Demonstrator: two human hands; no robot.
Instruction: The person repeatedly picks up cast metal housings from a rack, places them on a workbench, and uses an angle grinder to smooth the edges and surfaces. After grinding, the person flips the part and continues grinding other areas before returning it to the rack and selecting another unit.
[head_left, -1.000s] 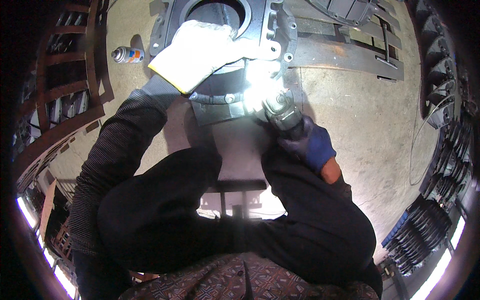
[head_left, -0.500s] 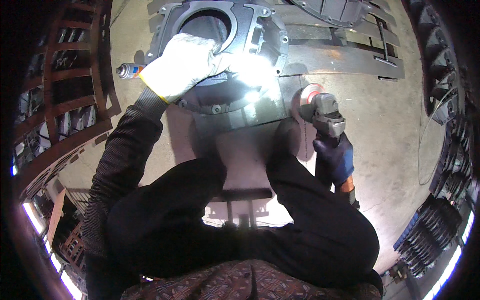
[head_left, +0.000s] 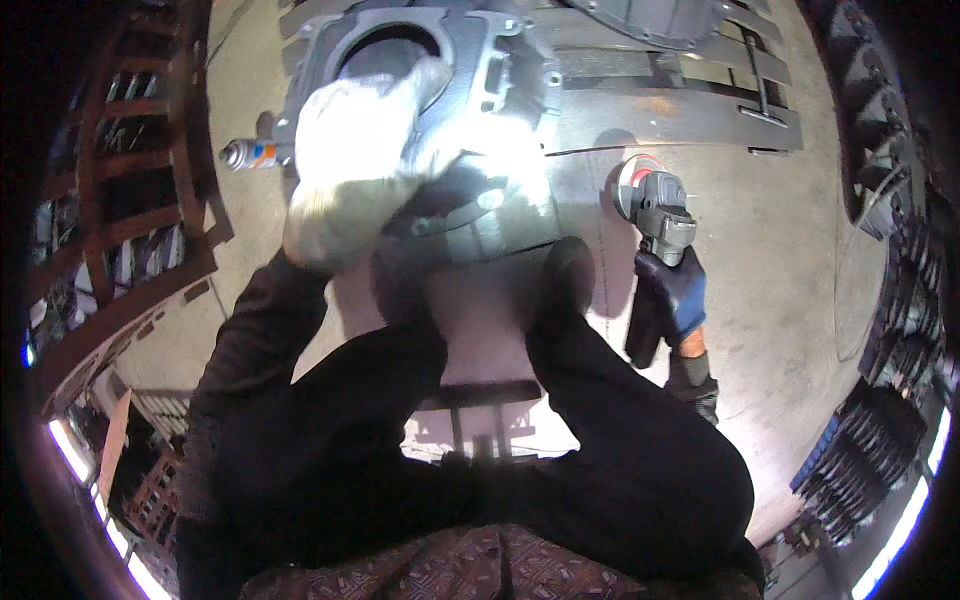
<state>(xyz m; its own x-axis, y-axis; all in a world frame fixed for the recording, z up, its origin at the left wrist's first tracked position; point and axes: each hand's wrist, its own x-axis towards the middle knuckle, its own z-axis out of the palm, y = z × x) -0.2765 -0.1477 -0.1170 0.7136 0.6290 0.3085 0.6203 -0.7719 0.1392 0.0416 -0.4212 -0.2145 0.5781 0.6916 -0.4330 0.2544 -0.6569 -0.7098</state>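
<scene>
A large grey metal casting [head_left: 465, 75] with a round opening lies in front of me, brightly lit at its lower right. My left hand [head_left: 355, 150], in a white work glove, is over its near left part; motion blur and glare smear the fingers. My right hand [head_left: 675, 290], in a dark blue glove, is wrapped round the body of an angle grinder [head_left: 663, 215]. The grinder's red-centred disc [head_left: 638, 178] is to the right of the casting and apart from it.
A spray can [head_left: 247, 154] lies left of the casting. Beyond, a second round metal casting [head_left: 660, 18] rests on a slatted pallet [head_left: 690, 120] with a T-shaped bar [head_left: 760, 85]. Brown metal racks [head_left: 140, 170] stand at the left; stacked dark parts [head_left: 865, 465] are at the right.
My left hand has come nearer to me and turned on the casting. The grinder in my right hand has shifted slightly right. The whole view has moved a little.
</scene>
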